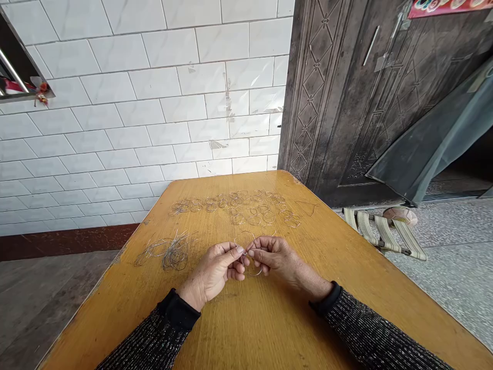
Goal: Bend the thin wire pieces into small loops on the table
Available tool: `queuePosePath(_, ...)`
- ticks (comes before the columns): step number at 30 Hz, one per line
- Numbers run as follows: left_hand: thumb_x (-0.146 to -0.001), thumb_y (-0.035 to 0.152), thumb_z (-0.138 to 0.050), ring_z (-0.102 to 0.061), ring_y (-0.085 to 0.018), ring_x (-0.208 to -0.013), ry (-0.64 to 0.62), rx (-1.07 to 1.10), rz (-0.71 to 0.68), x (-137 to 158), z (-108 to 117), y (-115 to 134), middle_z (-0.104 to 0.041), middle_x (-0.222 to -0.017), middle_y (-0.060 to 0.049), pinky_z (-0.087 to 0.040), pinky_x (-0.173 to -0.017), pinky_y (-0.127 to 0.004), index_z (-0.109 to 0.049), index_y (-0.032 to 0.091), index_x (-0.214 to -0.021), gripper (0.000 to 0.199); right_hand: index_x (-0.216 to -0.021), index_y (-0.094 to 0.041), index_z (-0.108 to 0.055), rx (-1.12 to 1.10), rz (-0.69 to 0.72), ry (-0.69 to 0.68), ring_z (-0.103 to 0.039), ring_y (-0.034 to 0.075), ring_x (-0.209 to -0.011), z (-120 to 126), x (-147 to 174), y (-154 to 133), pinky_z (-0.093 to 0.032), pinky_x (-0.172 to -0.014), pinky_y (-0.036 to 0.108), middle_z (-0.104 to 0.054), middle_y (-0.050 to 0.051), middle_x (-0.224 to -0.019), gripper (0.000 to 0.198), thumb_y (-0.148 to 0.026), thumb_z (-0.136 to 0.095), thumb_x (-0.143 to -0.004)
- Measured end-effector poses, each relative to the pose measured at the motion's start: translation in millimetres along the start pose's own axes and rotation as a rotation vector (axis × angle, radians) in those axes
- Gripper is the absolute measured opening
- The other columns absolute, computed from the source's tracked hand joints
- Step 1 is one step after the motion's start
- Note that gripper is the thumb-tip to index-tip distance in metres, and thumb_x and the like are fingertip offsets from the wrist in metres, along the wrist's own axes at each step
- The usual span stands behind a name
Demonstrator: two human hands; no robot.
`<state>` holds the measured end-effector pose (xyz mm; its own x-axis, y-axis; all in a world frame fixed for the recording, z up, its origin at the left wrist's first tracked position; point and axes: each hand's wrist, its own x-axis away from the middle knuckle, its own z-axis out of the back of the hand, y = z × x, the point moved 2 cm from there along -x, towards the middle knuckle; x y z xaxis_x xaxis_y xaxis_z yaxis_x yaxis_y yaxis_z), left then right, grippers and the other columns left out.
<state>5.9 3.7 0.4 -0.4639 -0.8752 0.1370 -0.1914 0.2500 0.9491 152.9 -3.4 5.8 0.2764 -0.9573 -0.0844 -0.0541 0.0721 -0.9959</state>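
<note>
Thin wire [256, 274], bent into loops, is pinched between my two hands just above the table. My left hand [220, 267] grips it between thumb and forefinger. From the other side, my right hand [278, 259] holds the same wire with thumb and fingertips; one loop curves up above the fingers and another hangs below. The exact spot where the wire crosses is hidden by the fingertips. Left of my left hand lies a tangled bundle of loose wire [175, 254]. Beyond my hands, several wire rings [254, 216] lie in rough rows.
The wooden table [246, 329] reaches to a white tiled wall [154, 92]. A dark patterned door [346, 103] with a grey curtain [435, 139] stands at the right. On the floor beside the table is a strapped folding stool [381, 231].
</note>
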Motion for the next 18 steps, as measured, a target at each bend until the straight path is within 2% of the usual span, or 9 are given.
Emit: queuePosePath(18,-0.071,0.034,-0.063,-0.050,-0.007,-0.049,0.041,-0.122,-0.080,3.4,-7.2,1.6,-0.059,-0.067,-0.001,-0.043,-0.047,-0.021,-0.054,0.014,-0.071,0.022,-0.065,-0.013,-0.057,-0.028,-0.061,-0.079,-0.039,0.003,-0.039,3.8,-1.1,8.2,-0.032,-0.034,0.015,-0.052,-0.003,-0.053,0.031,-0.044,-0.063,-0.067)
